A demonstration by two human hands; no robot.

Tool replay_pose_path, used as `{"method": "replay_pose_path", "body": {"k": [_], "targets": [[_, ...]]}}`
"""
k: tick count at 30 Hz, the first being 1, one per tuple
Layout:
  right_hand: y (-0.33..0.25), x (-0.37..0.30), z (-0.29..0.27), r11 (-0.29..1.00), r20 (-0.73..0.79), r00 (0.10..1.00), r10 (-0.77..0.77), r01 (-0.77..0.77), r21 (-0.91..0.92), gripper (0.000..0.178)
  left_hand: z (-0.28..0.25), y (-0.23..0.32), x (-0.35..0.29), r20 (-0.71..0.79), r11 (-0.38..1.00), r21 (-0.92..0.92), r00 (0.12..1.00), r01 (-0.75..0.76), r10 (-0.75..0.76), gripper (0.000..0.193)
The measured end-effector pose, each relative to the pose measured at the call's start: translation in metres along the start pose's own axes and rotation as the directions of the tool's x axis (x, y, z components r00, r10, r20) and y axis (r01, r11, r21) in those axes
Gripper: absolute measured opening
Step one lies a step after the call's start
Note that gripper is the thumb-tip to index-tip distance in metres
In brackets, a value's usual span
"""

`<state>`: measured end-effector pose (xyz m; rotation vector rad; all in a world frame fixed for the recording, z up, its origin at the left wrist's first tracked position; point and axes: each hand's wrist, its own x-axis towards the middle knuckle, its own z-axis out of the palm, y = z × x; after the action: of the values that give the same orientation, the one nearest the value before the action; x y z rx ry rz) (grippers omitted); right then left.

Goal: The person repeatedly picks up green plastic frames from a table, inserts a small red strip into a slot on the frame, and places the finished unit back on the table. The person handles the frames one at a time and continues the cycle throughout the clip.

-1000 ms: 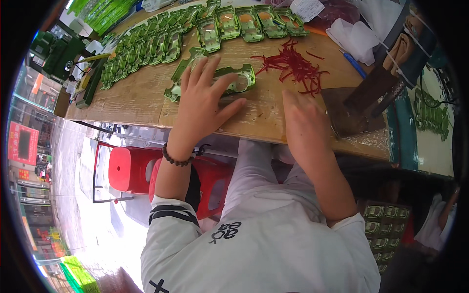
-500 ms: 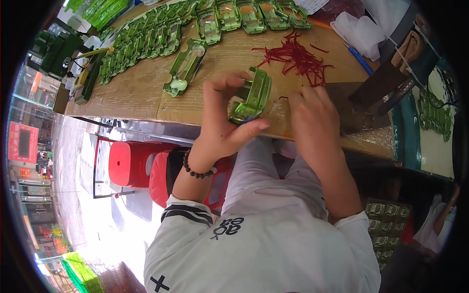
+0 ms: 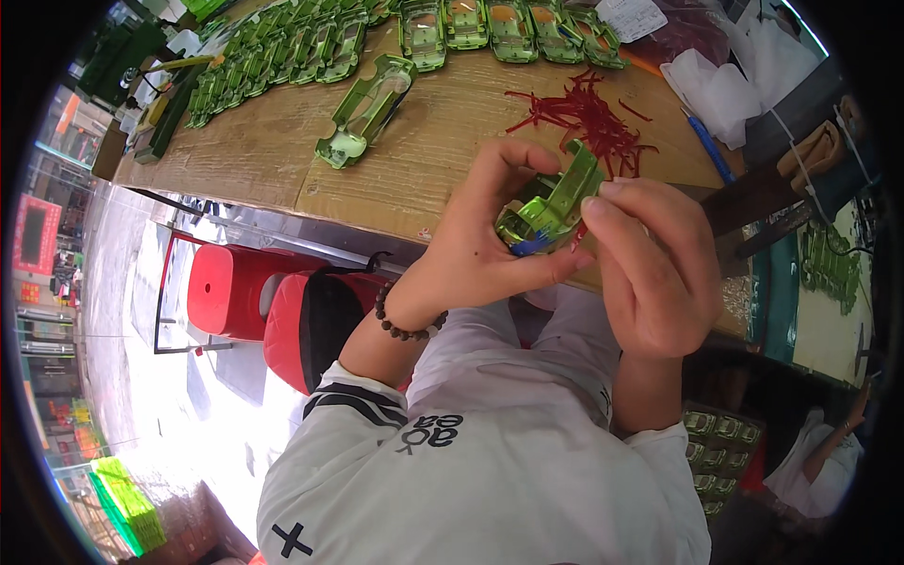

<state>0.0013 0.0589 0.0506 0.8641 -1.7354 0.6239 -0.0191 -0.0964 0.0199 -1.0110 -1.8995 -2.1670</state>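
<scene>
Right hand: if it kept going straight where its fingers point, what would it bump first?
The right hand would most likely bump the green car shell held in the left hand. The right fingertips point up-left at it and look close or touching; depth is unclear.

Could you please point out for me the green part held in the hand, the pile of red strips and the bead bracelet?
Held green part point(image 3: 570, 193), head view: on its side.
Red strips point(image 3: 593, 118), head view: on the middle of the pile.
Bead bracelet point(image 3: 402, 333), head view: on beads along its lower edge.
</scene>
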Motion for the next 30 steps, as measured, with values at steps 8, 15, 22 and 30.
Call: {"method": "replay_pose_path", "body": {"k": [8, 15, 22, 30], "targets": [[0.006, 0.007, -0.005, 0.999, 0.044, 0.999, -0.02, 0.018, 0.035, 0.037, -0.001, 0.0, 0.0, -0.011, 0.986, 0.166, 1.0, -0.01, 0.012, 0.06], [0.005, 0.002, -0.008, 0.994, 0.063, 0.998, 0.03, -0.037, 0.1, 0.031, 0.002, -0.01, 0.001, -0.029, 0.99, 0.132, 0.998, -0.057, 0.061, 0.06], [-0.004, -0.011, -0.006, 0.956, 0.002, 0.978, 0.207, -0.203, 0.21, 0.03, 0.007, -0.013, -0.001, -0.042, 0.983, 0.17, 0.996, -0.065, 0.073, 0.059], [0.001, -0.012, -0.033, 0.598, 0.034, 0.989, 0.144, -0.114, 0.793, 0.027, -0.002, 0.025, -0.019, 0.604, 0.626, -0.487, 0.753, 0.608, -0.262, 0.069]]}}
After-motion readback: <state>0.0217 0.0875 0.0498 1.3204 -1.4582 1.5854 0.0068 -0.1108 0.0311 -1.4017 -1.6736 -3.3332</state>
